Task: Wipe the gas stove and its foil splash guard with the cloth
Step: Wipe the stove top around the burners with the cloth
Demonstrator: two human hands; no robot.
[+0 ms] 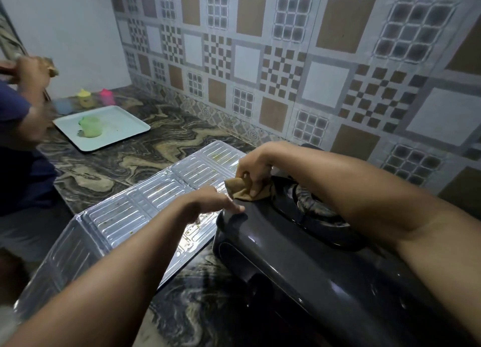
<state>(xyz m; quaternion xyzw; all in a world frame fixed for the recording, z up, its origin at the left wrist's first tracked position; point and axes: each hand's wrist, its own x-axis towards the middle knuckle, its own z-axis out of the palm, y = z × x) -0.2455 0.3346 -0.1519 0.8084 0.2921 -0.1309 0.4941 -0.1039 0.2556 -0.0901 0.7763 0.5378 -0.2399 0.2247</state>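
A dark grey gas stove (299, 263) stands on the marble counter at the lower right, its burner (315, 201) partly hidden behind my right arm. A ribbed foil splash guard (145, 211) with small food spots lies flat on the counter against the stove's left side. My right hand (253, 168) grips a crumpled brown cloth (240, 189) and holds it on the stove's far left corner. Just in front of it, my left hand (212, 199) rests with straight fingers on the stove's left edge, over the foil.
A white tray (109, 130) with a pale green cup (89, 126) sits at the back left of the marble counter (130, 162). Yellow and pink bottles (96, 98) stand behind it. Another person (23, 107) stands at the left edge. A patterned tile wall (286, 60) runs behind.
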